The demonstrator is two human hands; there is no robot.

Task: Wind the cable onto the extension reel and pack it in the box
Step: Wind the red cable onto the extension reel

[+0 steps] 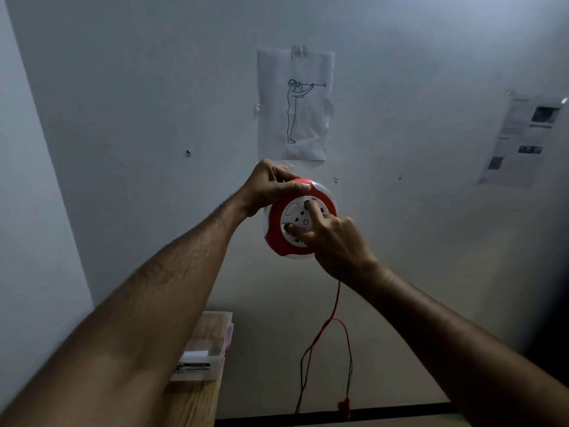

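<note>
Two bare forearms reach up from the bottom corners toward the round red-and-white plastic extension reel, held up in the air in front of the pale wall, well above the wooden worktop. One left hand grips the reel's upper rim, thumb laid across the red edge and fingers curled behind it; one right hand has its fingers curled onto the white socket face, pressing it as if to turn it. One thin red cable hangs from under the reel, loops, and ends at a red plug dangling low near the dark strip at the foot of the wall, so a good length is probably not yet wound. The reel looks light, rigid and smooth, likely a little slippery, so holding the outer rim while turning the centre seems the sound hold. The cable is limp and should follow the drum easily, though the loop might snag or twist. Off to the left, one clear plastic lidded box sits on the worktop, with some white contents. Two printed sheets are taped to the wall: one line drawing of a standing figure above the reel and one page with photos at right.
</note>
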